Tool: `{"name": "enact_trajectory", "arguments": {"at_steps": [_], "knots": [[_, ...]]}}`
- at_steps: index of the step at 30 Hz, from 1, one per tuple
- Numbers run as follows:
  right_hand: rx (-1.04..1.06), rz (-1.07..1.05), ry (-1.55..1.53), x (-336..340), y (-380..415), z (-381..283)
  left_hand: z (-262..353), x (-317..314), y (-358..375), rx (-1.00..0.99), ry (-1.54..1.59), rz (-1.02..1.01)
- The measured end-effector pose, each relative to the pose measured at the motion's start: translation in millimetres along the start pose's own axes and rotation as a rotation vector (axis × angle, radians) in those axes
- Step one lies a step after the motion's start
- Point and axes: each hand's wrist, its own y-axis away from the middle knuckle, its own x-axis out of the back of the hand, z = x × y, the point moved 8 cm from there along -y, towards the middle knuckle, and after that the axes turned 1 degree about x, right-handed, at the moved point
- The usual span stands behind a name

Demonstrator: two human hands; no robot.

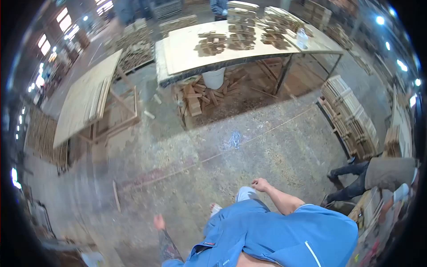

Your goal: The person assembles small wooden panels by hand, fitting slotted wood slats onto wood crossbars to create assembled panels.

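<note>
My left hand (159, 221) hangs low on the left over the concrete floor (178, 189), at the end of a tattooed forearm. It looks small and a little soft in the view, its fingers loose, with no object in them. In front of my light-coloured trouser leg (245, 194) is my right hand (261, 184), fingers loosely bent and apart, also holding nothing. The blue work shirt (284, 233) on my body fills the bottom of the view.
Ahead stands a long table (187, 49) bearing wood stacks (241, 33), a white bucket (214, 79) and offcuts (193, 102) beneath. A panel on a frame (84, 98) leans left. Right are stacked slats (349, 113) and a bending person (387, 175). Another person (219, 9) stands beyond the table.
</note>
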Motion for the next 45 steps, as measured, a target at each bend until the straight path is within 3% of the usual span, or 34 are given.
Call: {"name": "enact_trajectory", "arguments": {"at_steps": [1,2,3,4,5,7,9,10,11,13,14,16,17,19,21,25,27,28,32,37,39,43,45], "knots": [[-0.011,0.010,-0.039,6,-10,-8,66,-2,-64,-0.124,-0.018,0.021],[-0.052,0.092,-0.175,15,-20,-10,160,12,-81,-0.201,0.033,-0.009],[-0.094,0.173,-0.306,26,-31,-9,231,6,-115,-0.355,0.163,-0.051],[-0.110,0.225,-0.429,21,-45,-1,288,-2,-146,-0.391,0.109,-0.061],[-0.119,0.223,-0.453,1,-70,28,360,-4,-141,-0.457,0.173,-0.053],[-0.215,0.212,-0.496,-31,-118,83,444,-61,-178,-0.503,0.322,-0.151],[-0.370,0.133,-0.531,-5,-97,79,536,-102,-130,-0.610,0.342,-0.252],[-0.406,0.083,-0.382,-11,-106,102,546,-152,-129,-0.530,0.482,-0.367],[-0.433,0.045,-0.231,-10,-126,133,554,-208,-129,-0.517,0.330,-0.426],[-0.449,-0.025,-0.234,18,-151,163,590,-274,-50,-0.626,0.255,-0.632],[-0.465,-0.082,-0.216,37,-163,177,601,-300,-10,-0.572,0.198,-0.774],[-0.501,0.029,-0.299,88,-189,181,613,-342,28,-0.550,0.121,-0.838],[-0.518,0.195,-0.391,126,-205,181,628,-345,23,-0.534,0.119,-0.842],[-0.424,0.299,-0.140,218,-234,141,666,-351,8,-0.496,0.240,-0.928],[-0.408,0.548,-0.238,311,-256,71,715,-334,-32,-0.466,0.335,-0.802],[0.013,0.870,-0.278,449,-366,-108,813,-305,-119,-0.447,0.536,-0.750],[0.164,0.830,-0.367,514,-401,-215,864,-283,-149,-0.362,0.600,-0.700],[0.143,0.819,-0.348,534,-422,-255,893,-269,-160,-0.329,0.640,-0.681],[0.156,0.800,-0.273,581,-523,-365,994,-236,-252,-0.275,0.873,-0.655],[0.039,0.854,-0.216,603,-601,-425,1143,-215,-387,-0.310,0.754,-0.628],[0.072,1.058,-0.104,598,-613,-431,1208,-228,-429,-0.329,0.666,-0.693],[-0.017,0.983,-0.106,589,-622,-433,1309,-285,-464,-0.354,0.459,-0.808],[-0.079,0.889,-0.188,588,-629,-430,1338,-333,-461,-0.370,0.210,-1.021]]}}
